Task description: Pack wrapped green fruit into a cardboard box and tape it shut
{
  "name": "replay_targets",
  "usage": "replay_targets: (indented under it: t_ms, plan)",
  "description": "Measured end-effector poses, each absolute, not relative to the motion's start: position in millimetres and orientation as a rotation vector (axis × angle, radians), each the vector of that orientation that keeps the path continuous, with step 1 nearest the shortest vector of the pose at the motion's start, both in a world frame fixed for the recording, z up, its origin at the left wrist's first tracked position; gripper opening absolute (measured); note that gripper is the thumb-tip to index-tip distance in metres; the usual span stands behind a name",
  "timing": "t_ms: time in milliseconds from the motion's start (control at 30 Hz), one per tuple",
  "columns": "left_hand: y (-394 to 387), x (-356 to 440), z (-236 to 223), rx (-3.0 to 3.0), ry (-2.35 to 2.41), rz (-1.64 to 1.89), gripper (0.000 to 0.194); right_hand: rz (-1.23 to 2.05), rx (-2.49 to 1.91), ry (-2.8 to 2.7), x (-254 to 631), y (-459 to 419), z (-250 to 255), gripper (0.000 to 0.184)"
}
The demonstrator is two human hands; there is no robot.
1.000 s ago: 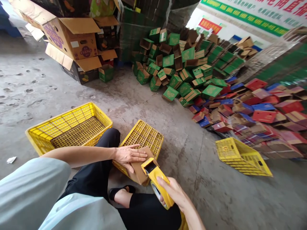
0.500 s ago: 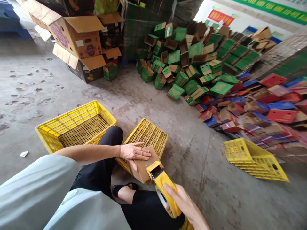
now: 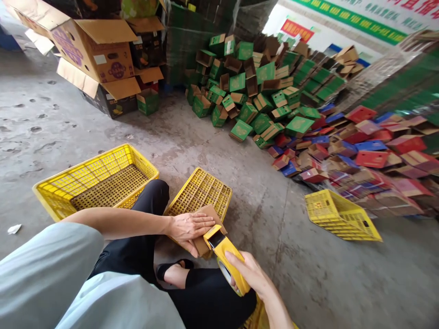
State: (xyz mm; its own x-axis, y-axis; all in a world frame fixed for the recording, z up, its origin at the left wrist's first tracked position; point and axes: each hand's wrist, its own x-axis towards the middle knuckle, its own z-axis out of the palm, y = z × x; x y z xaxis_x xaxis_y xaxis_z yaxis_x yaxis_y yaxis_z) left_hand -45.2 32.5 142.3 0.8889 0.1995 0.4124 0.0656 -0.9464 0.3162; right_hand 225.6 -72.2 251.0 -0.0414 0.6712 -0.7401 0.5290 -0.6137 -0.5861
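My left hand (image 3: 192, 228) lies flat on a small brown cardboard box (image 3: 202, 246), its fingers stretched out across the top. The box rests on an upturned yellow plastic crate (image 3: 207, 188) before my knees. My right hand (image 3: 252, 274) is wrapped round the handle of a yellow tape dispenser (image 3: 229, 252), which carries a wide roll of tape. The dispenser's front end meets the box's near right side, close to my left fingertips. Part of the box is hidden under my left hand and the dispenser.
An open yellow crate (image 3: 40, 192) stands to the left, and another yellow crate (image 3: 322, 210) lies to the right. Green boxes (image 3: 241, 130) and red and blue boxes (image 3: 372, 159) are heaped behind. Larger cardboard cartons (image 3: 116, 52) are stacked at back left.
The scene has shifted left in view. The dispenser's head has moved further over the box, closer to my left fingers. My left hand stays pressed on the box.
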Motion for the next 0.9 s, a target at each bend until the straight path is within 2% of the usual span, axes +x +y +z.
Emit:
replay_targets:
  t_ms: [167,467,600,767,900]
  plan:
    - [32.3,-44.5,130.7,2.805,0.213,0.619,0.096,1.819,-2.057,-1.275,222.6,-70.7,249.9,0.072]
    - [44.5,-47.5,120.1,2.837,0.216,0.640,0.079,1.771,-2.098,-1.265,228.5,-80.0,266.4,0.060]
    - [46.5,-47.4,124.5,2.801,0.191,0.606,0.087,1.779,-2.129,-1.171,237.3,-88.9,267.8,0.059]
    - [46.2,-50.5,132.3,2.787,0.192,0.582,0.083,1.791,-2.066,-1.184,238.1,-91.3,253.1,0.061]
    - [35.3,-43.8,139.3,2.821,0.229,0.521,0.090,1.782,-2.060,-1.180,239.5,-93.8,245.8,0.064]
